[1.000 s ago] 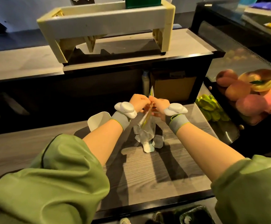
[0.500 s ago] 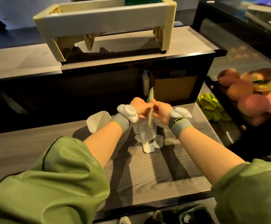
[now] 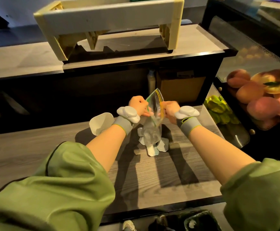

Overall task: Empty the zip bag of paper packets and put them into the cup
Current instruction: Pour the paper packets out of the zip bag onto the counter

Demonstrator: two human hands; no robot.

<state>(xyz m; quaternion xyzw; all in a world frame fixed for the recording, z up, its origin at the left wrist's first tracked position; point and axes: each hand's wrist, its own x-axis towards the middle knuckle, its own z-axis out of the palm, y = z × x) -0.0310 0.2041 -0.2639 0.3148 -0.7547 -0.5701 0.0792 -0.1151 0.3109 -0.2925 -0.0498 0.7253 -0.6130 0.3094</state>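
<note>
Head view: left hand (image 3: 138, 105) and right hand (image 3: 171, 108) on zip bag (image 3: 154, 114)

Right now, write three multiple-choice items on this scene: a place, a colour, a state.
1. Where is the white paper cup relative to the clear plastic zip bag? A left of it; B right of it; C inside it.
2. The person's fabric sleeves are: A red; B green; C blue.
3. The bag is: A flat and untouched; B inside the cup; C held at its top by the left hand and right hand.
Answers: 1 A, the cup shows beside the left wrist; 2 B, both sleeves show green; 3 C, both hands pinch the bag's top edges.
</note>
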